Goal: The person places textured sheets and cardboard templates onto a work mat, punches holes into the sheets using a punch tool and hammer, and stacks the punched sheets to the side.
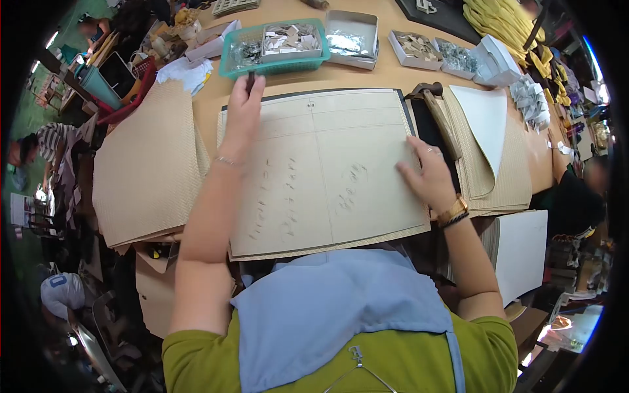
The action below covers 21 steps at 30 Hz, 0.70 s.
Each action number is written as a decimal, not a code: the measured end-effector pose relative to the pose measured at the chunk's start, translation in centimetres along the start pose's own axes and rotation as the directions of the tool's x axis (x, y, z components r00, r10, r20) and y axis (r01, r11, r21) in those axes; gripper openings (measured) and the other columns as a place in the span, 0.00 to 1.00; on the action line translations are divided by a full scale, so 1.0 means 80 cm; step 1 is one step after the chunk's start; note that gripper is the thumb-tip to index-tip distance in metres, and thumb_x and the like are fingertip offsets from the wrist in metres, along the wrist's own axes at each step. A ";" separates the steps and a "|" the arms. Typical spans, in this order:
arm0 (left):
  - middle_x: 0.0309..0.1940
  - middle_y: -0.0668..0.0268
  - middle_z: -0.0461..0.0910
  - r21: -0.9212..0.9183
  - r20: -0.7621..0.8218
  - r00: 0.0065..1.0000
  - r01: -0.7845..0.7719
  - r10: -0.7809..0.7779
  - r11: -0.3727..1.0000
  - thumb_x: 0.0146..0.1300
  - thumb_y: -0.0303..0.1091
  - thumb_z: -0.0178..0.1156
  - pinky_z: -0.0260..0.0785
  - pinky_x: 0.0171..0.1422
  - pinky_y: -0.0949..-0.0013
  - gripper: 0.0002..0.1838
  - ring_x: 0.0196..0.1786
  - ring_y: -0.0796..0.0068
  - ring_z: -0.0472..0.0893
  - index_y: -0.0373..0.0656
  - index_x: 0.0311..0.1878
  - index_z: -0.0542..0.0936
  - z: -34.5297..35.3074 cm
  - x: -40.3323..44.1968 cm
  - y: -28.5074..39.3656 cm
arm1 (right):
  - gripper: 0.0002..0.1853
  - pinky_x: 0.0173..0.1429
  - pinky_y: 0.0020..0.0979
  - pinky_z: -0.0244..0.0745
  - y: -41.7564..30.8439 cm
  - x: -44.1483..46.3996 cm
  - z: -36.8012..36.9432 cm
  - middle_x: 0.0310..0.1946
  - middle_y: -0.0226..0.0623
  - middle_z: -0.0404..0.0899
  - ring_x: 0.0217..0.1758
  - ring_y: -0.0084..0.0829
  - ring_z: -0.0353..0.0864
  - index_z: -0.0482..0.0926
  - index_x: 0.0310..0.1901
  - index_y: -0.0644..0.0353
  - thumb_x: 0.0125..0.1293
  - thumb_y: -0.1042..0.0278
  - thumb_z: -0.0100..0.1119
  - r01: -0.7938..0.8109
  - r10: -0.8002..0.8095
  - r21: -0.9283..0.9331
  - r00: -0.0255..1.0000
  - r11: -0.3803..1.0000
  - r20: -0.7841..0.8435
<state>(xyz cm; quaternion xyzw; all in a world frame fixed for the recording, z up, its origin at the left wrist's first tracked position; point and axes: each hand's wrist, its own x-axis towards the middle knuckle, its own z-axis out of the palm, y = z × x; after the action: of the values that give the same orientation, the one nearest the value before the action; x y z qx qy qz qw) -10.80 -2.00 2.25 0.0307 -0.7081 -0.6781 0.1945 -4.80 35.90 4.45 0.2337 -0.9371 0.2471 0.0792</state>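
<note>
In front of me lies a beige template sheet (295, 154) with ruled lines and handwriting, on top of textured woven-look material (406, 234). My left hand (244, 108) is above the sheet's upper left corner, its fingers closed round a short dark stick-like tool (250, 81); its exact kind is unclear. My right hand (429, 173) rests at the right edge of the sheet, thumb and fingers apart. Close by on that side is a hammer (440, 121) with a wooden handle.
Stacks of textured sheets lie left (147, 164) and right (511, 167). Along the back stand a teal basket (275, 68) and white boxes of small metal parts (458, 59). Yellow material (501, 26) is heaped at the back right. Other people sit at both sides.
</note>
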 end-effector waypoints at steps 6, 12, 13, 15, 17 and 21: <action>0.31 0.75 0.68 0.142 0.012 0.996 0.085 -0.088 0.986 0.71 0.37 0.52 0.59 0.39 0.79 0.10 0.34 0.86 0.64 0.39 0.45 0.73 -0.010 -0.068 -0.002 | 0.32 0.61 0.35 0.68 -0.008 -0.003 0.006 0.50 0.47 0.78 0.55 0.40 0.74 0.70 0.61 0.66 0.56 0.61 0.67 -0.235 0.233 0.238 0.972 0.942 0.037; 0.27 0.78 0.65 0.018 0.007 0.996 0.083 -0.083 0.996 0.72 0.37 0.50 0.57 0.35 0.81 0.08 0.30 0.89 0.62 0.43 0.43 0.73 -0.005 -0.074 -0.003 | 0.28 0.55 0.26 0.72 0.018 0.014 -0.009 0.51 0.37 0.77 0.50 0.21 0.76 0.67 0.63 0.67 0.64 0.66 0.62 -0.507 0.346 0.772 0.854 0.383 0.389; 0.26 0.79 0.65 -0.015 0.009 0.994 0.109 -0.109 0.994 0.72 0.37 0.50 0.56 0.33 0.82 0.07 0.29 0.90 0.61 0.44 0.43 0.73 -0.006 -0.074 0.004 | 0.26 0.54 0.24 0.73 0.011 0.011 -0.015 0.51 0.36 0.77 0.50 0.19 0.76 0.67 0.63 0.66 0.65 0.67 0.60 -0.533 0.269 0.799 0.842 0.278 0.468; 0.25 0.79 0.64 -0.070 -0.042 0.992 0.119 -0.122 0.990 0.73 0.37 0.49 0.55 0.29 0.83 0.07 0.27 0.91 0.60 0.46 0.43 0.73 -0.013 -0.071 0.027 | 0.21 0.53 0.24 0.75 -0.004 0.006 -0.025 0.50 0.35 0.78 0.48 0.19 0.78 0.67 0.61 0.65 0.69 0.70 0.54 -0.474 0.196 0.859 0.876 0.191 0.440; 0.24 0.79 0.64 -0.138 -0.106 0.990 0.072 -0.087 0.988 0.73 0.38 0.48 0.54 0.26 0.84 0.07 0.24 0.92 0.59 0.47 0.43 0.72 -0.024 -0.069 0.040 | 0.20 0.53 0.25 0.75 0.004 0.008 -0.056 0.50 0.36 0.78 0.48 0.20 0.78 0.68 0.60 0.66 0.69 0.69 0.53 -0.338 0.280 0.920 0.919 0.199 0.277; 0.24 0.78 0.64 -0.177 -0.220 0.974 0.009 -0.049 0.984 0.74 0.38 0.47 0.52 0.22 0.86 0.07 0.21 0.92 0.58 0.48 0.45 0.71 -0.051 -0.074 0.030 | 0.17 0.54 0.29 0.76 0.065 0.016 -0.106 0.51 0.39 0.77 0.50 0.27 0.79 0.69 0.58 0.65 0.71 0.68 0.51 -0.057 0.498 0.957 0.862 0.285 -0.097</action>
<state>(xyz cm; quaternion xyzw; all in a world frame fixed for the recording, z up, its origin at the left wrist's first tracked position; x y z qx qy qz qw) -3.49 -3.90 3.18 0.1000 -0.6189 -0.7326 0.2650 -8.11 43.67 9.91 0.0121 -0.6142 0.7864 0.0654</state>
